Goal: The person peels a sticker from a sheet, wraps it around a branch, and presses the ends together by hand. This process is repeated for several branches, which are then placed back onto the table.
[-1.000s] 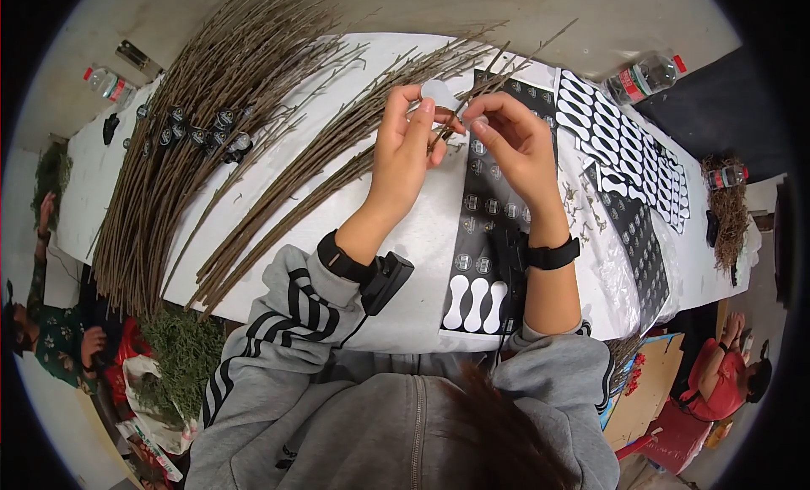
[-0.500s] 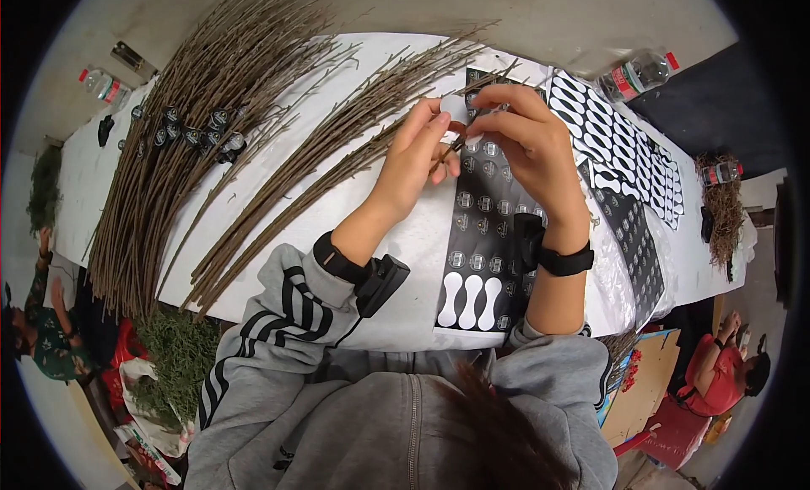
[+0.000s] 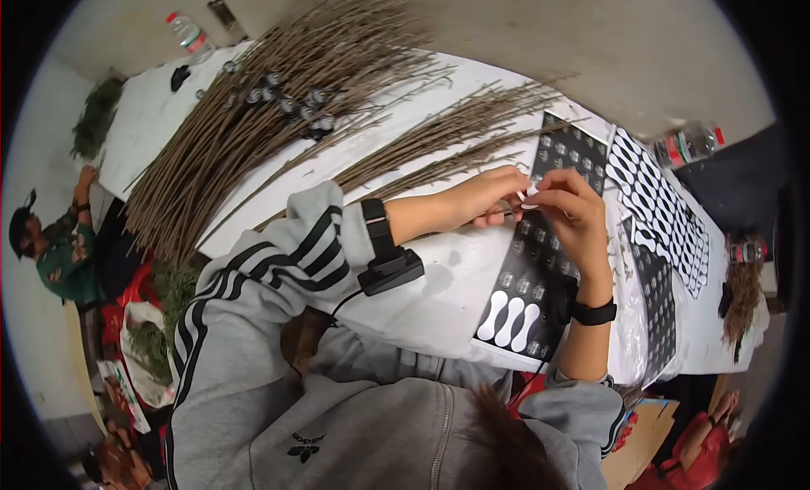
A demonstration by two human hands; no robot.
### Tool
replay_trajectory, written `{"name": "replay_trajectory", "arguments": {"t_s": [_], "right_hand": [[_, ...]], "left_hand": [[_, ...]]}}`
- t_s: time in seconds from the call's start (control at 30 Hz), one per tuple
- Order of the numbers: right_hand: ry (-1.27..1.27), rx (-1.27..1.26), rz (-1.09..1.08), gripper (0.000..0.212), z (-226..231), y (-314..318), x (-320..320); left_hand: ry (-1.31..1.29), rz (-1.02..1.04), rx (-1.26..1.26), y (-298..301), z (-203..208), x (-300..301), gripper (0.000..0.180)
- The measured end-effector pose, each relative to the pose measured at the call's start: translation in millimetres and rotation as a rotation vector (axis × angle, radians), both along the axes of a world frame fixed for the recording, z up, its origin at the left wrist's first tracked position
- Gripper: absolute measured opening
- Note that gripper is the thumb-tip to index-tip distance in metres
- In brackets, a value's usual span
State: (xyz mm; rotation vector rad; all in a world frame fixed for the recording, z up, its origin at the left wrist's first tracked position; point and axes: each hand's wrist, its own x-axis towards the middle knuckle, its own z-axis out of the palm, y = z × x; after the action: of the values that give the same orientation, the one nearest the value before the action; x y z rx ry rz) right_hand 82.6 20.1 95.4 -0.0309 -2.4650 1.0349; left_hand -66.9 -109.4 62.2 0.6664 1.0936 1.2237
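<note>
My two hands meet over a black sheet of stickers [image 3: 530, 266]. My left hand [image 3: 492, 196] is closed on a thin brown twig, mostly hidden by the fingers. At its tip, my right hand [image 3: 578, 216] pinches a small white sticker [image 3: 530, 193] against the twig. Dumbbell-shaped white patches [image 3: 509, 320] show on the sheet's near end. Left of my hands lies a loose row of twigs [image 3: 456, 123]. Farther left is a large bundle of twigs [image 3: 198, 165], several of them carrying round black labels [image 3: 288, 107].
More black-and-white sticker sheets [image 3: 662, 199] and clear plastic [image 3: 626, 321] lie to the right on the white table [image 3: 439, 279]. Water bottles stand far left [image 3: 191, 36] and lie far right [image 3: 690, 144]. People sit at left [image 3: 63, 250] and lower right [image 3: 700, 452].
The view has shifted, with the table tilting in it. My left forearm now reaches further across to the right, and my hands are closer together around the twig and sticker.
</note>
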Motion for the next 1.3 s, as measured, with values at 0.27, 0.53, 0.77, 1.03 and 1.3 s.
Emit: {"name": "replay_trajectory", "arguments": {"t_s": [0.27,0.53,0.77,1.03,1.3], "right_hand": [[0.016,-0.052,-0.077,0.024,-20,-5,-9],[0.01,-0.106,-0.115,0.024,-31,8,-1],[0.035,-0.154,-0.084,0.026,-36,12,-2],[0.054,-0.206,-0.044,0.029,-42,18,0],[0.05,-0.21,0.007,0.031,-42,19,-1]], "left_hand": [[0.285,0.368,0.162,0,-27,10,0.024],[0.273,0.44,0.245,6,-31,24,0.02],[0.075,0.51,0.136,14,-30,27,0.018],[-0.008,0.611,0.207,12,-33,33,0.012],[0.016,0.646,0.219,12,-35,35,0.009]]}}
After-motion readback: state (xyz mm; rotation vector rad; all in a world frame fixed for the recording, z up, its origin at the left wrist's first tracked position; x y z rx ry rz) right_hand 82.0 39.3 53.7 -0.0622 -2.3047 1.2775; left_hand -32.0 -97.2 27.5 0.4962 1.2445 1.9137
